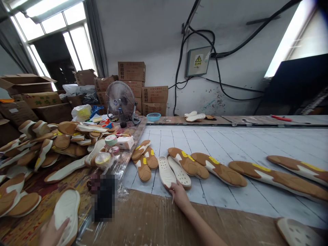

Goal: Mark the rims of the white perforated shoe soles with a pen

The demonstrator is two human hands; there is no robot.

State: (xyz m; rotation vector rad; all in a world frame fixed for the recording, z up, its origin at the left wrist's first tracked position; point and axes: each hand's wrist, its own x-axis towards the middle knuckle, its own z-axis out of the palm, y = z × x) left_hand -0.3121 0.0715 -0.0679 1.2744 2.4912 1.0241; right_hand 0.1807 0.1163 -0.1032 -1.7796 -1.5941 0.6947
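Note:
My left hand [50, 234] grips a white shoe sole [67, 213] at the lower left, thumb over its edge. My right hand [178, 194] reaches forward and its fingers touch the near end of a white perforated sole [165, 172] lying on the grey conveyor belt [230, 143]. Another white sole [180, 173] lies right beside it. Several brown soles with yellow marks [188, 163] lie in a row along the belt to the right.
A heap of brown and white soles [38, 147] covers the table at left. Tape rolls [110, 140], a small box and a desk fan [120, 100] stand behind it. Stacked cartons [132, 71] line the wall. One more white sole [297, 232] lies at the lower right.

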